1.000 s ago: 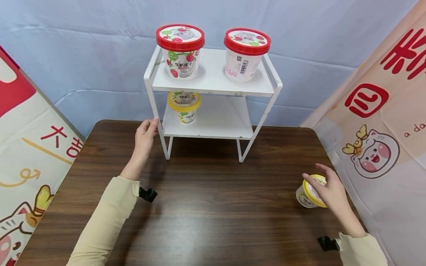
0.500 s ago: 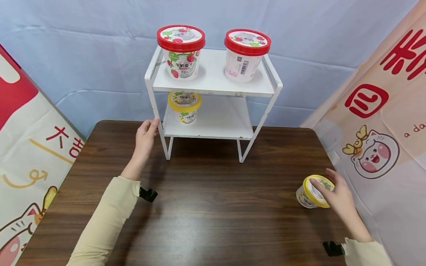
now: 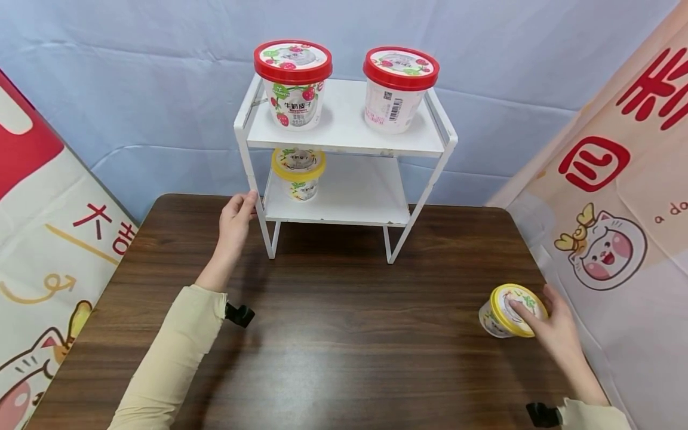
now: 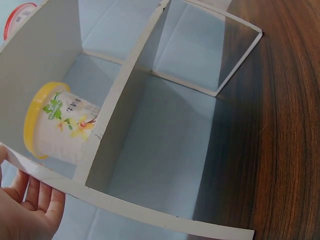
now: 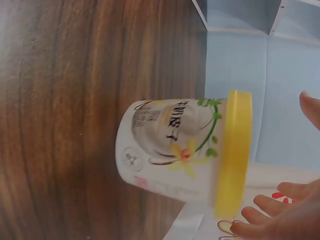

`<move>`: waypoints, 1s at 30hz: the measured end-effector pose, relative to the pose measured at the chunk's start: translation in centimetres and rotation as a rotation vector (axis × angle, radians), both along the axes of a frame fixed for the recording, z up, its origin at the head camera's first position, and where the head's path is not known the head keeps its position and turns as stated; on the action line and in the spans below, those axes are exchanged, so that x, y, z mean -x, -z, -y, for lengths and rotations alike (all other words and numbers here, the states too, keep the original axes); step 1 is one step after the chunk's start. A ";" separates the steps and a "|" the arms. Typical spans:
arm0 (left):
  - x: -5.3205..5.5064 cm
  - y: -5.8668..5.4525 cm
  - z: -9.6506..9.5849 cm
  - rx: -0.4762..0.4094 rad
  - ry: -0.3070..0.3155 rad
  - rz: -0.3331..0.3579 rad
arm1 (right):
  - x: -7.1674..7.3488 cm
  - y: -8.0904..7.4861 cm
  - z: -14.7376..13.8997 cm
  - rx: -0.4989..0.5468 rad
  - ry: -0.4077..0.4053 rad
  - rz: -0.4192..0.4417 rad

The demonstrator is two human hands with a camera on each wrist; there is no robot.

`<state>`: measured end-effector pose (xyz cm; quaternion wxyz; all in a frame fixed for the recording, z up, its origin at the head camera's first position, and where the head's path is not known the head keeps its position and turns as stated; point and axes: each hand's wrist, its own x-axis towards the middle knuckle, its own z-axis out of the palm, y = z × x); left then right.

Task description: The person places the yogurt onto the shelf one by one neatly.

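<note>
My left hand (image 3: 235,222) grips the left front leg of a white two-tier shelf (image 3: 344,146), thumb in front and fingers behind. In the left wrist view, those fingers (image 4: 42,197) curl at the white frame beside a yellow-lidded tub (image 4: 67,122). Over at the right of the table my right hand (image 3: 559,328) is spread just above and beside another yellow-lidded tub (image 3: 502,313), which stands upright. The right wrist view has this tub (image 5: 175,150) with its lid facing the fingers (image 5: 270,210), and a gap shows between them.
Two red-lidded tubs, one left (image 3: 294,89) and one right (image 3: 395,98), stand on the shelf's top tier. The lower tier bears a yellow-lidded tub (image 3: 298,170) at its left. Printed cloths hang at both sides of the brown table (image 3: 344,334).
My right hand has moved to the right and slightly down, uncovering more of the tub's lid. The left hand keeps its grip on the shelf leg. The tubs have stayed in place.
</note>
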<state>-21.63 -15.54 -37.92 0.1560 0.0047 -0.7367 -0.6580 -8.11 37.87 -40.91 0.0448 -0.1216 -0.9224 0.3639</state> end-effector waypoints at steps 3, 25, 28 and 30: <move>0.0 0.0 0.0 -0.009 0.004 0.001 | -0.2 0.4 -0.3 -0.024 0.005 -0.006; 0.1 -0.1 -0.1 -0.023 -0.018 0.012 | -1.2 3.4 -0.1 0.179 0.188 0.168; 0.1 -0.1 -0.1 -0.023 -0.016 0.015 | -1.2 3.8 0.0 0.199 0.196 0.150; 0.1 -0.1 -0.1 -0.024 -0.013 0.013 | -1.2 4.0 0.0 0.214 0.201 0.131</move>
